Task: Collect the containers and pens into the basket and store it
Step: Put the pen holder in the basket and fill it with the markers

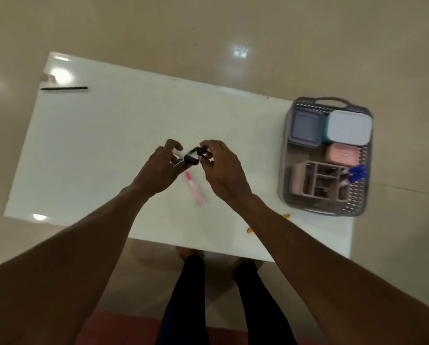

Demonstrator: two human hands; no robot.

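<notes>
We have the containers (pixel 349 127) and a pink organizer (pixel 319 180) already in the basket (pixel 358 202). Left of the basket, both hands, left (pixel 158 168) and right (pixel 221 168), pinch markers (pixel 191 156) in their grip; a pink pen (pixel 194 189), an orange pen (pixel 250 229) and a black pen (pixel 64 88) wait on the desk (pixel 109 135).

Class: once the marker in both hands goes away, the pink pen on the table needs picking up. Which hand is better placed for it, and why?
Probably the right hand. The pink pen lies just below it, and the basket stands on that same side. The left hand would have to cross over.
</notes>
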